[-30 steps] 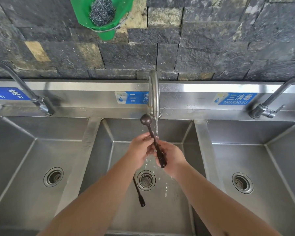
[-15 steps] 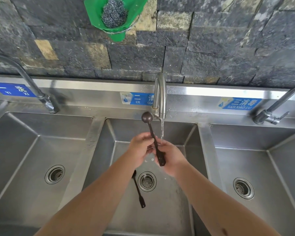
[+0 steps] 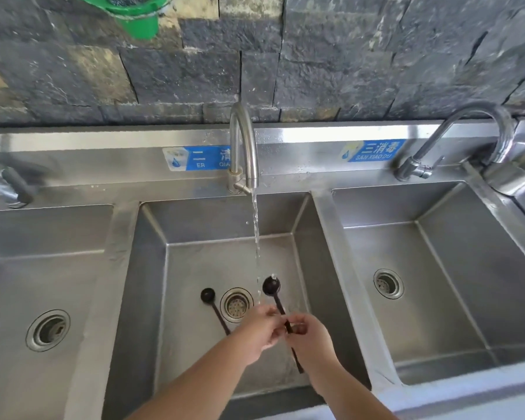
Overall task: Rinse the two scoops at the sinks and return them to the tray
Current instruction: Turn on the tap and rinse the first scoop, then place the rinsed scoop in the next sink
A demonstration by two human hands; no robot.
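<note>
Both hands hold one dark long-handled scoop over the middle sink. My left hand and my right hand pinch its handle near the middle. Its round bowl points away from me, just right of the water stream falling from the middle faucet. A second dark scoop lies on the basin floor left of the drain, its handle end hidden behind my left hand. No tray is in view.
A left sink and a right sink flank the middle one, each with a drain. A curved faucet stands behind the right sink. A green holder hangs on the stone wall above.
The view has shifted and my hands with the scoop sit lower in the basin. The scoop's bowl went from left of the water stream to just right of it.
</note>
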